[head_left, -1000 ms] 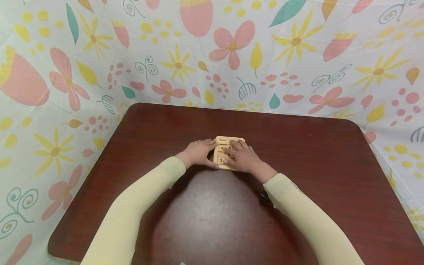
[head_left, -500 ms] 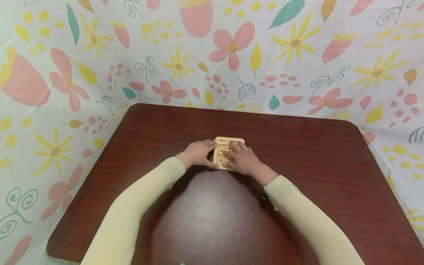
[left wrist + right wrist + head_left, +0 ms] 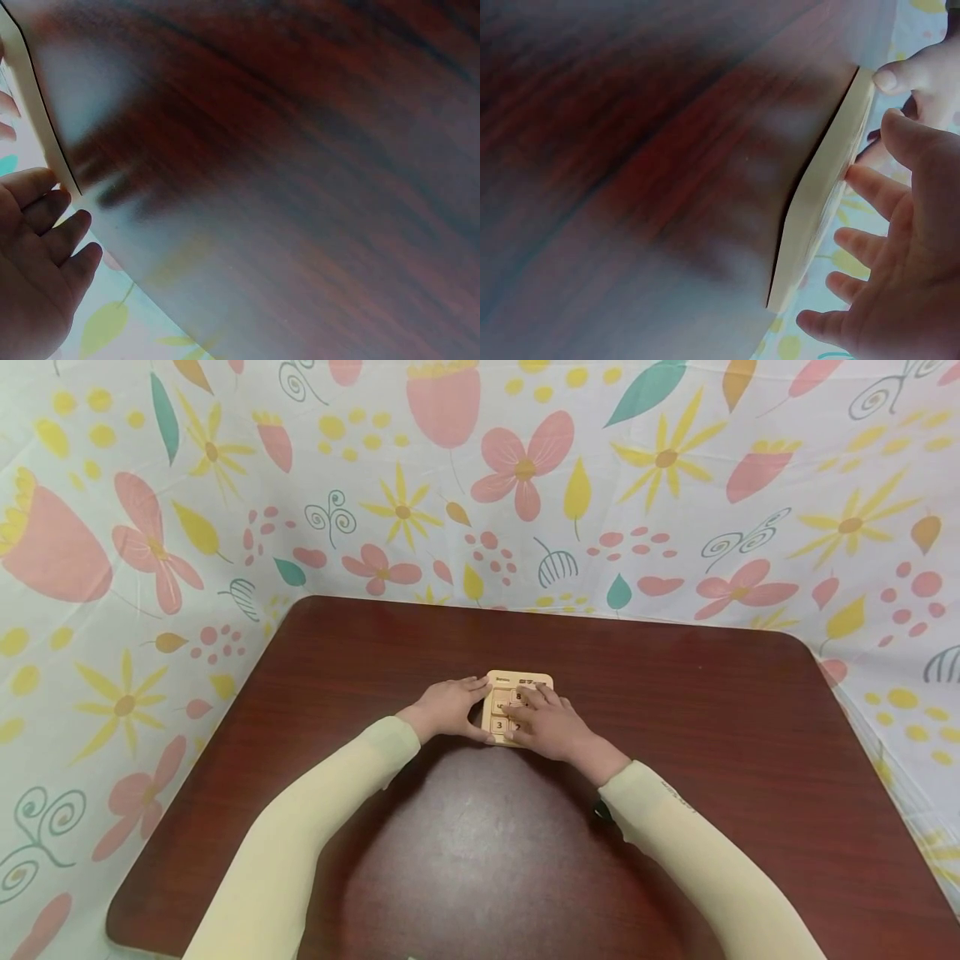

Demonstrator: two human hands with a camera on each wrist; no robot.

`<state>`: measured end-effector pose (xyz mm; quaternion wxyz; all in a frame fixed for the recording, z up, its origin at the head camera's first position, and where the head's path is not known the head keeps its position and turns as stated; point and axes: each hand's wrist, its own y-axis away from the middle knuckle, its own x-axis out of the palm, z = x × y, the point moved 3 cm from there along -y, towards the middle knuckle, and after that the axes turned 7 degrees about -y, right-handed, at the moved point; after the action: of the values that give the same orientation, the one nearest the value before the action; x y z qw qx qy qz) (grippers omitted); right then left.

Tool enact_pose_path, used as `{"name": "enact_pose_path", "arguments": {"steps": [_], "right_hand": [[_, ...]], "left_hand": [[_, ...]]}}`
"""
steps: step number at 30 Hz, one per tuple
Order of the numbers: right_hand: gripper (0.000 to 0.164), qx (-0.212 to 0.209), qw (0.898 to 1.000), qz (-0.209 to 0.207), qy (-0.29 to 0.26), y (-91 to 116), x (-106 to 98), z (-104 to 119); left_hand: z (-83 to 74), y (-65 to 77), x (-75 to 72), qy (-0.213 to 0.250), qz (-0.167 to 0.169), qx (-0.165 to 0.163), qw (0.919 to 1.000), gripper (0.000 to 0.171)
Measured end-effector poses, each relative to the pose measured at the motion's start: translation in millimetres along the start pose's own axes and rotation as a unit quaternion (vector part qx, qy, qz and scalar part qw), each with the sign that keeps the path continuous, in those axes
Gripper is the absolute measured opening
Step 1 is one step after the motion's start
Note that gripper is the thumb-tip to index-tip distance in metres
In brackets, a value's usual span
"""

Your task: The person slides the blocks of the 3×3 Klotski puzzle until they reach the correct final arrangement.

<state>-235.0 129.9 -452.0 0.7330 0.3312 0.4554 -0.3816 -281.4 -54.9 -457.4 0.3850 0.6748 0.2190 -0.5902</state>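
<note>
though right fingers (image 3: 881, 193) apart over the board (image 3: 814, 187) — "3", "8" legible — left fingers (image 3: 69, 234) apart

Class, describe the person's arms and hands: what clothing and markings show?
The left sleeve and right sleeve are pale yellow with greenish cuffs. Dark lettering, too small to read, marks the right sleeve; a small black item shows under its cuff. The left hand and right hand are ungloved.

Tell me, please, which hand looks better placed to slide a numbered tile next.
Probably the right hand: it is over the numbered tiles, while the left hand is at the left edge of the board, holding it.
</note>
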Motion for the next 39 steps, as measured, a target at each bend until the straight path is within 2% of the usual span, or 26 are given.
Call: {"name": "enact_pose_path", "arguments": {"steps": [24, 28, 32, 35, 39], "right_hand": [[0.053, 0.004, 1.000, 0.012, -0.010, 5.8, 2.3, -0.3], [0.053, -0.005, 1.000, 0.015, -0.010, 6.1, 2.0, -2.7], [0.052, -0.018, 1.000, -0.002, -0.011, 5.9, -0.7, -5.0], [0.053, -0.007, 1.000, -0.019, -0.009, 5.5, -3.6, -8.3], [0.058, 0.037, 0.999, -0.026, -0.004, 5.0, -6.6, -15.2]], "left_hand": [[0.2, -0.9, 1.3, 0.000, 0.002, -0.006, 1.0000, 0.105], [0.2, -1.1, 1.8, 0.001, 0.000, -0.006, 1.0000, 0.105], [0.2, -1.3, 2.2, 0.000, -0.004, -0.006, 1.0000, 0.105], [0.1, -1.7, 2.6, -0.001, -0.002, -0.007, 1.0000, 0.106], [-0.3, -1.7, 2.5, 0.000, 0.002, -0.011, 0.9999, 0.106]]}}
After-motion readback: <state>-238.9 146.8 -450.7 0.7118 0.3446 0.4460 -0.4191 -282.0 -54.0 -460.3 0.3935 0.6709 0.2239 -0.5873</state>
